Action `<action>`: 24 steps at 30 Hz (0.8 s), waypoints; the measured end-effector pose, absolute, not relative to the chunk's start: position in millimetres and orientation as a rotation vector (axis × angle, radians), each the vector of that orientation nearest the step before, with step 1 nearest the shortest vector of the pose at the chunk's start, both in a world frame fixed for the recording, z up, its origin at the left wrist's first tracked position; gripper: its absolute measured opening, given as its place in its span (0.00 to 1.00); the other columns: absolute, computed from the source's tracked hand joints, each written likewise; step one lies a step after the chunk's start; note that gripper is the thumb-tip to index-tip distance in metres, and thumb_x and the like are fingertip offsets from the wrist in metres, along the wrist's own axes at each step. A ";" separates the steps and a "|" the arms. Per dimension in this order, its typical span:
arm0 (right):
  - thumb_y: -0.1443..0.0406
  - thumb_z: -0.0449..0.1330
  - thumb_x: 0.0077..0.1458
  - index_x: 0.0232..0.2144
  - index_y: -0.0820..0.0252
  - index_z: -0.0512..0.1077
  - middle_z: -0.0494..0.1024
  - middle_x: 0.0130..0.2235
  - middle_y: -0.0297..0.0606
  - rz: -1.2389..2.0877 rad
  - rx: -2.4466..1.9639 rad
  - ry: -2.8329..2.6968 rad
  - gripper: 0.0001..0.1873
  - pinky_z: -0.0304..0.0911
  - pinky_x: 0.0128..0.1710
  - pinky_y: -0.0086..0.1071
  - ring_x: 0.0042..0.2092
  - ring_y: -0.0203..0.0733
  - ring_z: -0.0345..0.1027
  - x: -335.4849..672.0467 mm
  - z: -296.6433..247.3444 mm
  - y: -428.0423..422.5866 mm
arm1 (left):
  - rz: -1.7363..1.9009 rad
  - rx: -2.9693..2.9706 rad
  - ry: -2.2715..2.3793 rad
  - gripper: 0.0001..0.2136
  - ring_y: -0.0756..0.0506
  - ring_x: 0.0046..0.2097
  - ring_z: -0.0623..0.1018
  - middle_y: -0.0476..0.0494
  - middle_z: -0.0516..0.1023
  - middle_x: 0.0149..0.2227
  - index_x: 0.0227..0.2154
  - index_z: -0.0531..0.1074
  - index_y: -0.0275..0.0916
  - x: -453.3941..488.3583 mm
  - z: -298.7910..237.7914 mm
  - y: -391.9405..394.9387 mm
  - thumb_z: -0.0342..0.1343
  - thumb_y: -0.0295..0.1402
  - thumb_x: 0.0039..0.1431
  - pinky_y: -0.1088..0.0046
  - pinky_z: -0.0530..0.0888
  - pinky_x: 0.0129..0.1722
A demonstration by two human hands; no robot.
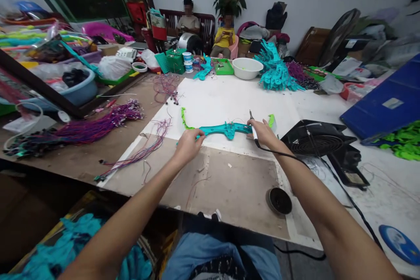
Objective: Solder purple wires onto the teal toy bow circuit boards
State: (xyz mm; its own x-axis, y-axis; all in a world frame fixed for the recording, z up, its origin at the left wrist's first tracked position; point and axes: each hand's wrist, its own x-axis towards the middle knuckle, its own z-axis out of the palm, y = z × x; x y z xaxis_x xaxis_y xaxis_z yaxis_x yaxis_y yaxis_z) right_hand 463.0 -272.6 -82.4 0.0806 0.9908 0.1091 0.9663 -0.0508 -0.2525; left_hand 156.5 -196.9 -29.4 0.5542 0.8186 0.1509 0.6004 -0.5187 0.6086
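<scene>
A teal plastic toy bow body (213, 129) with bright green curved ends (184, 118) lies across the white sheet in front of me. My left hand (189, 143) pinches at the left part of the bow body. In my right hand (263, 133) is a soldering iron (253, 130), its tip pointing up and away and its black cord running back along my forearm. That hand is beside the right part of the bow, and its fingers hide some of it. Thin wires show near the middle of the bow.
Purple wire bundles (98, 122) lie to the left. A black fan (315, 138) and blue bin (387, 96) stand right. A round dark tin (278, 201) sits near the front edge. Farther back are a white basin (247, 68), piled teal parts (275, 70) and two seated people.
</scene>
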 end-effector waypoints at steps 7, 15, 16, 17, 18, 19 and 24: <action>0.70 0.56 0.52 0.46 0.60 0.63 0.73 0.42 0.46 0.204 -2.076 -1.964 0.17 0.62 0.43 0.39 0.44 0.51 0.66 463.9 -94.5 -279.3 | 0.467 2.469 1.323 0.09 0.36 0.49 0.71 0.35 0.76 0.40 0.35 0.73 0.38 203.7 -76.6 -152.0 0.47 0.30 0.61 0.60 0.67 0.46; 0.71 0.57 0.51 0.44 0.58 0.65 0.73 0.41 0.44 0.409 -1.935 -2.035 0.16 0.63 0.41 0.39 0.43 0.50 0.66 423.1 -84.1 -339.1 | 0.428 2.342 1.252 0.09 0.41 0.42 0.72 0.41 0.76 0.35 0.32 0.71 0.40 149.3 -84.7 -198.4 0.46 0.33 0.61 0.64 0.68 0.42; 0.71 0.57 0.51 0.44 0.58 0.65 0.73 0.41 0.44 0.423 -1.924 -2.034 0.16 0.63 0.41 0.39 0.43 0.50 0.66 418.9 -84.1 -350.1 | 0.427 2.307 1.236 0.09 0.41 0.41 0.73 0.41 0.76 0.34 0.32 0.71 0.40 141.5 -84.3 -207.6 0.46 0.34 0.60 0.65 0.69 0.41; 0.71 0.57 0.52 0.44 0.57 0.65 0.73 0.41 0.44 0.433 -1.912 -2.033 0.16 0.64 0.41 0.39 0.44 0.50 0.66 415.5 -84.3 -361.0 | 0.420 2.277 1.221 0.09 0.42 0.41 0.73 0.42 0.76 0.34 0.32 0.71 0.40 135.4 -83.7 -216.7 0.46 0.35 0.60 0.65 0.69 0.41; 0.71 0.57 0.52 0.45 0.57 0.65 0.73 0.41 0.44 0.441 -1.904 -2.032 0.16 0.64 0.41 0.40 0.44 0.50 0.66 413.0 -84.5 -371.6 | 0.418 2.254 1.203 0.09 0.42 0.41 0.73 0.42 0.76 0.34 0.32 0.71 0.40 131.1 -82.7 -225.6 0.46 0.35 0.61 0.65 0.69 0.42; 0.70 0.57 0.53 0.45 0.56 0.65 0.73 0.41 0.43 0.443 -1.902 -2.029 0.16 0.65 0.41 0.40 0.44 0.50 0.66 411.1 -84.4 -381.6 | 0.427 2.244 1.181 0.09 0.42 0.41 0.73 0.42 0.76 0.35 0.33 0.71 0.39 128.8 -81.3 -233.9 0.47 0.35 0.61 0.64 0.69 0.43; 0.67 0.58 0.54 0.43 0.56 0.66 0.73 0.40 0.43 0.392 -1.884 -1.966 0.12 0.66 0.41 0.42 0.43 0.50 0.67 405.5 -74.3 -415.7 | 0.640 2.191 1.113 0.08 0.42 0.44 0.74 0.42 0.78 0.37 0.32 0.72 0.40 139.4 -63.9 -267.5 0.49 0.34 0.60 0.65 0.68 0.46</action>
